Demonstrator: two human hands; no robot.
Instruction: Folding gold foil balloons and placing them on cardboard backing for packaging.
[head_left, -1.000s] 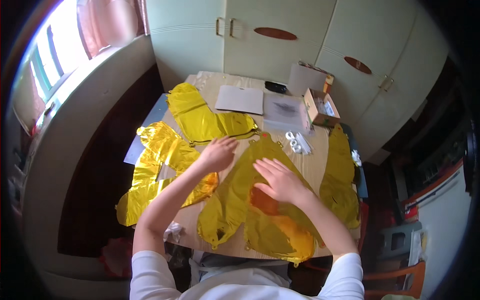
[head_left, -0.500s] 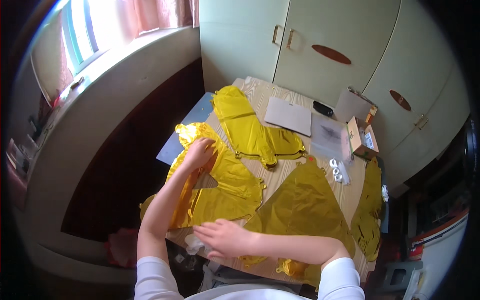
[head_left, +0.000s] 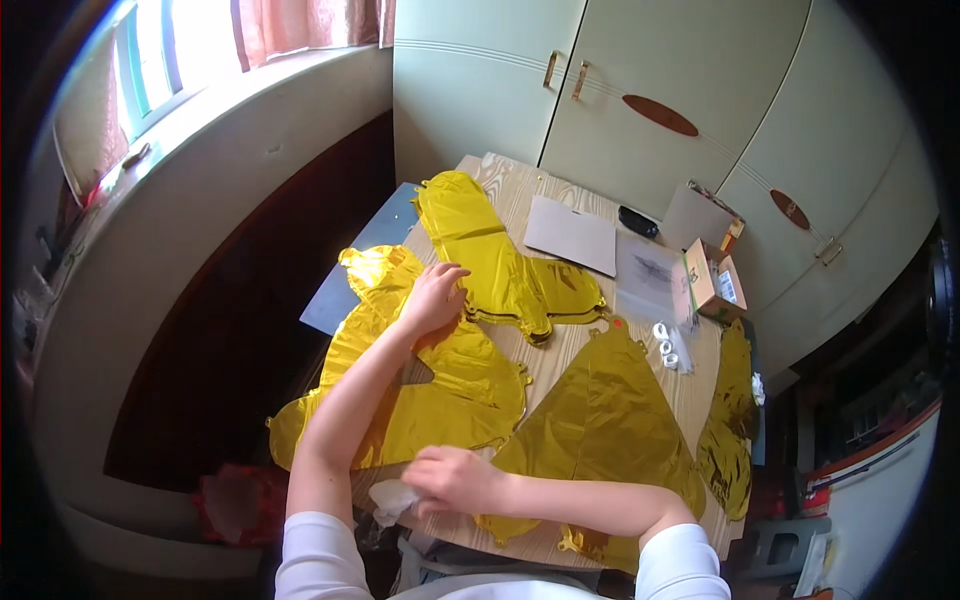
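Observation:
A flat gold foil balloon (head_left: 450,395) with a curved, many-lobed outline lies at the table's left. My left hand (head_left: 437,298) rests on its upper part, fingers stretched out and lying on the foil toward a second gold balloon (head_left: 480,240) just behind. Over the near edge of the table hovers my right hand (head_left: 458,480), its fingers bent and a little blurred. Beside those fingertips is a crumpled white tissue-like piece (head_left: 390,502); I cannot make out whether they grip it. A wide triangular gold balloon (head_left: 600,400) spreads out beyond my right forearm.
Another gold foil piece (head_left: 728,430) lies at the table's right edge. White tape rolls (head_left: 665,345), a clear plastic sheet (head_left: 645,275), a grey folder (head_left: 570,235), a black case (head_left: 638,221) and a small cardboard box (head_left: 713,282) sit toward the back right. Cupboards (head_left: 480,100) stand behind.
My left hand has slid right across the foil and flattened the lifted, crumpled part of the left balloon. My right hand has shifted slightly right, and its fingers went from outstretched to bent.

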